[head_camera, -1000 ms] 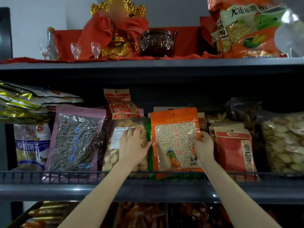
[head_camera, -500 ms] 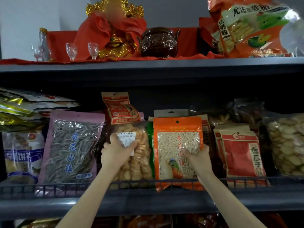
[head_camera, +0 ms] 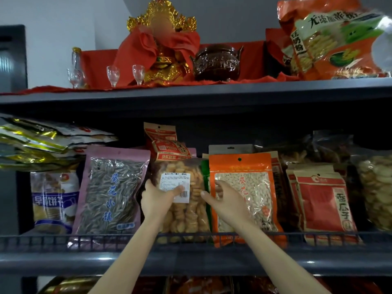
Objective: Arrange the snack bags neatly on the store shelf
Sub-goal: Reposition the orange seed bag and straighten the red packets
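A clear bag of golden crackers (head_camera: 186,213) with a white label stands upright at the middle of the shelf. My left hand (head_camera: 158,198) grips its left edge, thumb across the label. My right hand (head_camera: 226,201) hovers with fingers spread in front of the orange seed bag (head_camera: 252,196), its fingertips near the cracker bag's right edge. A pink bag of sunflower seeds (head_camera: 110,192) leans to the left. Red seed bags (head_camera: 324,206) stand to the right, and another red bag (head_camera: 167,143) sits behind the cracker bag.
A low wire rail (head_camera: 84,240) runs along the shelf's front edge. Gold foil bags (head_camera: 38,143) lie stacked at far left over a blue-and-white bag (head_camera: 54,200). Clear cookie bags (head_camera: 375,189) fill the far right. The upper shelf holds a shrine figure (head_camera: 161,43), small glasses and a large orange bag (head_camera: 335,39).
My left hand slid from the cracker bag's front to its left edge and took hold. My right hand left the orange bag's right side and moved left toward the cracker bag.
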Action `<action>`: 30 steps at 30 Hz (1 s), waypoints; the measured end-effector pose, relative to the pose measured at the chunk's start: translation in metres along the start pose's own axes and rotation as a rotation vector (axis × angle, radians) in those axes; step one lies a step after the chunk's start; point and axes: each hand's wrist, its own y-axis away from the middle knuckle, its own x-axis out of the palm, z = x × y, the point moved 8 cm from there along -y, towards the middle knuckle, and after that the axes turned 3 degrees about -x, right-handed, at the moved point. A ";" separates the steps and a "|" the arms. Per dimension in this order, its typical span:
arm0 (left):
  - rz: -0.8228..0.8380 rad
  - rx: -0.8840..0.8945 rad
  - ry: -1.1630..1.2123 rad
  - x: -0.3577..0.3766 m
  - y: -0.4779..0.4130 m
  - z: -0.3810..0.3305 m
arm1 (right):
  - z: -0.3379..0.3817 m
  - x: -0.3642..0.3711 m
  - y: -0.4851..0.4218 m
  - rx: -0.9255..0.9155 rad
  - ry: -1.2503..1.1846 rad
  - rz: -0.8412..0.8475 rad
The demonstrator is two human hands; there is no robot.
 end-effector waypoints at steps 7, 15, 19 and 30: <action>0.089 -0.095 -0.075 0.006 -0.020 -0.012 | 0.024 0.016 -0.017 -0.009 0.055 0.034; -0.017 0.410 -0.395 0.006 -0.007 -0.081 | 0.053 0.003 -0.059 -0.102 -0.040 -0.099; -0.079 0.572 -0.357 -0.012 -0.013 -0.101 | 0.066 0.015 -0.103 -0.077 -0.097 -0.071; -0.003 0.358 -0.852 -0.025 -0.137 -0.111 | 0.058 0.079 -0.195 0.315 -0.207 0.252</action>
